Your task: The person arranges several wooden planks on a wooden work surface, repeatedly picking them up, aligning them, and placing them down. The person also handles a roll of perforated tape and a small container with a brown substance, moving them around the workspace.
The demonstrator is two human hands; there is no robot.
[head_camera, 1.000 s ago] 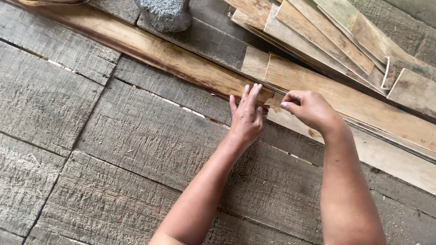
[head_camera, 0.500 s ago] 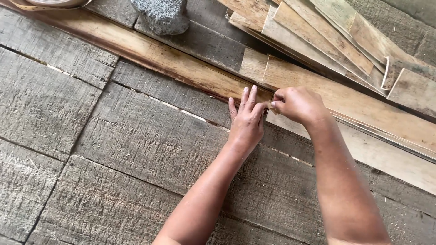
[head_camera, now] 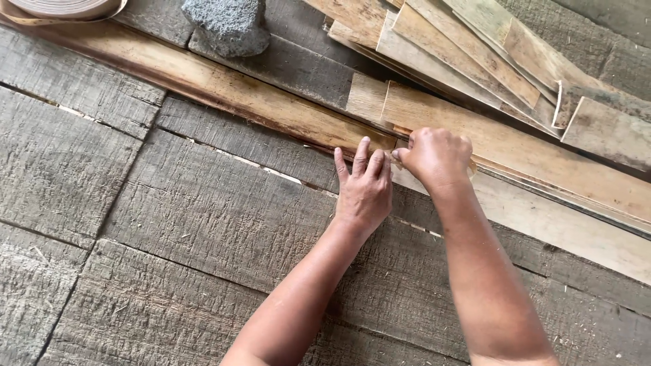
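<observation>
Wood everywhere: from the head camera I look down on grey, rough floor planks (head_camera: 203,210) with thin gaps between them.

Head view, left hand: my left hand (head_camera: 365,186) lies flat, palm down, fingers stretched out and close together. Its grip is wide open and holds nothing. The fingertips press on the near edge of the long brown strip (head_camera: 224,85).

Head view, right hand: my right hand (head_camera: 437,156) is curled into a loose fist just beside the left one. Its grip looks pinched shut on the pale strip end (head_camera: 400,132), but the knuckles hide the fingertips, so I cannot be sure how much it has hold of.

Where the strip is: the long brown strip lies slanted across the floor, from the top left down to my hands. A second, paler strip (head_camera: 542,159) runs on from my hands to the right.

Done so far, I think: the two strip ends meet right under my hands, and both strips lie flat on the floor.

Left to do, I think: the spot where they meet is hidden, so I cannot tell if it is joined or split.

Other things: a pile of thin wood strips (head_camera: 475,47) lies at the top right. A grey stone (head_camera: 227,24) sits on the floor at the top. A rolled-up band (head_camera: 64,8) peeks in at the top left corner.
</observation>
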